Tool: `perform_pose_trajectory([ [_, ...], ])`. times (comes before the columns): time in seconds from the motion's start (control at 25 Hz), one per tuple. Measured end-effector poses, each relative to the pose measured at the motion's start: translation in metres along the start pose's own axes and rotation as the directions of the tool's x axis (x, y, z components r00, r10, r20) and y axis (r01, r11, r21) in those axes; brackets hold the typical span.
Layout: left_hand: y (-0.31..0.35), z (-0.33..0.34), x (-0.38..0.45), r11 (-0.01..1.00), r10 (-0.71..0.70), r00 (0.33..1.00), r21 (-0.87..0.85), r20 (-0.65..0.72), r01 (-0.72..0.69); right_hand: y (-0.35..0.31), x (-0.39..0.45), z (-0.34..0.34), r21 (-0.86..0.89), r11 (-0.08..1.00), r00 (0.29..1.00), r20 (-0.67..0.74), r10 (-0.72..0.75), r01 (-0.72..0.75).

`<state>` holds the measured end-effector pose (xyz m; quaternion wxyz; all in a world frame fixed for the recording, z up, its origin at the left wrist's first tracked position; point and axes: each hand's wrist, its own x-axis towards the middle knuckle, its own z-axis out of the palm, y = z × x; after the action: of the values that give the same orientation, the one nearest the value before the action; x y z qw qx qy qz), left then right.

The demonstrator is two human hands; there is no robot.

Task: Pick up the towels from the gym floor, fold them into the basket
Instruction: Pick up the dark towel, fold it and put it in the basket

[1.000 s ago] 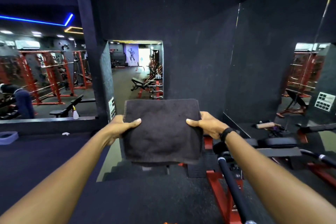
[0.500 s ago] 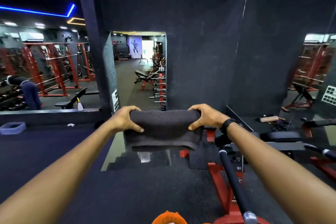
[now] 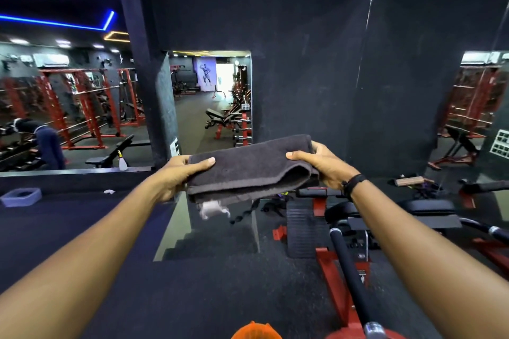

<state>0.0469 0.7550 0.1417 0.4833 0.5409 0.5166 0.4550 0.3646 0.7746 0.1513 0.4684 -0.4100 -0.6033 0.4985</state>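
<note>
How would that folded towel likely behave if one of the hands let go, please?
The towel probably flops: its layers sag between the left hand and right hand. The fold would likely fall open. The nappy cloth looks unlikely to slip.

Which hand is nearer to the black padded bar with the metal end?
The right hand. It grips the towel end above the bar. The left hand grips the other end, farther to the left.

left hand (image 3: pixel 176 173) grips towel (image 3: pixel 250 168) | right hand (image 3: pixel 325 165) grips opposite end | towel folded (held level)
</note>
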Motion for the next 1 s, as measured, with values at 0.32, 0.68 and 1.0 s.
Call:
perform_pose_trajectory([
  [0.32,-0.011,-0.011,0.004,0.938,0.010,0.990,0.345,-0.141,0.040,0.002,0.018,0.002,-0.371,0.929,0.998,-0.053,-0.014,-0.007],
  [0.68,-0.169,-0.013,0.014,0.787,-0.266,0.964,0.582,0.022,0.204,0.166,0.015,0.024,-0.795,0.530,0.950,-0.189,0.247,-0.296],
  [1.0,-0.338,-0.042,0.081,0.700,-0.515,0.832,0.662,0.205,0.270,0.336,-0.019,0.063,-0.652,0.289,0.653,-0.423,0.628,-0.701],
])
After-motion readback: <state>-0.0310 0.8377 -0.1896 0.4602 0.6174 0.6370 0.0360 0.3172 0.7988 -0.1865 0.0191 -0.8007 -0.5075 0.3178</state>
